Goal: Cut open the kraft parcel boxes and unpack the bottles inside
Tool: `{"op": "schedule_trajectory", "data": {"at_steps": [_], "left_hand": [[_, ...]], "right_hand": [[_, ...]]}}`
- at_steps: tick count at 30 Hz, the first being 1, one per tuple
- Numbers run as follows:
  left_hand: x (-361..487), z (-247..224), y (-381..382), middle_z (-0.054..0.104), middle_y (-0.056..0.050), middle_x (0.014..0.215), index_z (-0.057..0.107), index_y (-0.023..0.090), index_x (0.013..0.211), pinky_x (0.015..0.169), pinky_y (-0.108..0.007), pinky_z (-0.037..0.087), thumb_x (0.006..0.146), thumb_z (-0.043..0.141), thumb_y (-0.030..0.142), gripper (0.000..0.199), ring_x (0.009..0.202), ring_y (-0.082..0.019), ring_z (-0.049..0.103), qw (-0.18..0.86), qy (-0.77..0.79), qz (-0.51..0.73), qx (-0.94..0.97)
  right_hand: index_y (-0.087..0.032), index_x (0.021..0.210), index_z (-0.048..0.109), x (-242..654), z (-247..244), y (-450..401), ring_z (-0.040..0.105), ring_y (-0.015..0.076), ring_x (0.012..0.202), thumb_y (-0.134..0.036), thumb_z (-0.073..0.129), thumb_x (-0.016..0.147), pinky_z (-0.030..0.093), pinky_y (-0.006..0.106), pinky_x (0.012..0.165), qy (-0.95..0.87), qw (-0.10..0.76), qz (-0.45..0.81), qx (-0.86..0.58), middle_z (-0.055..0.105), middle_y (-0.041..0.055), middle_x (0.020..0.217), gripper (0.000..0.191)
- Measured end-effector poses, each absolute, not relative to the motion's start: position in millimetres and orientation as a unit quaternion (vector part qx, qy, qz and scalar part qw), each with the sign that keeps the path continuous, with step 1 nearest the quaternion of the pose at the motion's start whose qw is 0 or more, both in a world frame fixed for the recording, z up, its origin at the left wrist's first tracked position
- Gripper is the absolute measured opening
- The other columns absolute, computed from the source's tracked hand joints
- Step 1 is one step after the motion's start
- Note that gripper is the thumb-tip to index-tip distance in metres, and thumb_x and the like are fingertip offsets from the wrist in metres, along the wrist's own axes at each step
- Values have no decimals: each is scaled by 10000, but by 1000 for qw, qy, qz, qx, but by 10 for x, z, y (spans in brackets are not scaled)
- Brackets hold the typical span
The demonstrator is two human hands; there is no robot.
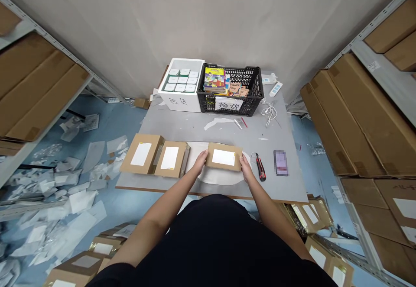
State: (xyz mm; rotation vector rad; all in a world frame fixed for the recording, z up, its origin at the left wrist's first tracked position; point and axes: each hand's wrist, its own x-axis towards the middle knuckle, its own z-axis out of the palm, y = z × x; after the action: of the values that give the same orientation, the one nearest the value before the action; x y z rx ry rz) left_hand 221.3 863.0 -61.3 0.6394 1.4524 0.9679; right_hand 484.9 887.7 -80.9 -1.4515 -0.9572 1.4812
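The small labelled cardboard box (224, 157) was at the near part of the grey table (185, 124), over a white sheet (224, 178); whether it rested there or was slightly raised, I could not tell. The left hand (201, 161) was closed on its left end, and the right hand (245, 166) was closed on its right end. Both forearms (172, 191) reached forward and inclined inward, so the hands faced each other across the box. Near the right hand lay a red and black utility knife (260, 168). On the left stood two labelled cartons (172, 159); farther back, a black plastic crate (249, 107) contained books (215, 79).
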Motion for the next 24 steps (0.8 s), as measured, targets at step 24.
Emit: {"op": "schedule_trajectory", "data": {"at_steps": [24], "left_hand": [[2081, -882, 7992, 547, -123, 1363, 520, 213, 1267, 912, -317, 458, 819, 509, 667, 638, 1200, -235, 557, 621, 651, 393, 189]], "right_hand": [[-176, 1337, 539, 4841, -594, 8239, 422, 280, 1299, -233, 388, 939, 283, 513, 1125, -812, 149, 185, -533, 523, 140, 1351, 429]]}}
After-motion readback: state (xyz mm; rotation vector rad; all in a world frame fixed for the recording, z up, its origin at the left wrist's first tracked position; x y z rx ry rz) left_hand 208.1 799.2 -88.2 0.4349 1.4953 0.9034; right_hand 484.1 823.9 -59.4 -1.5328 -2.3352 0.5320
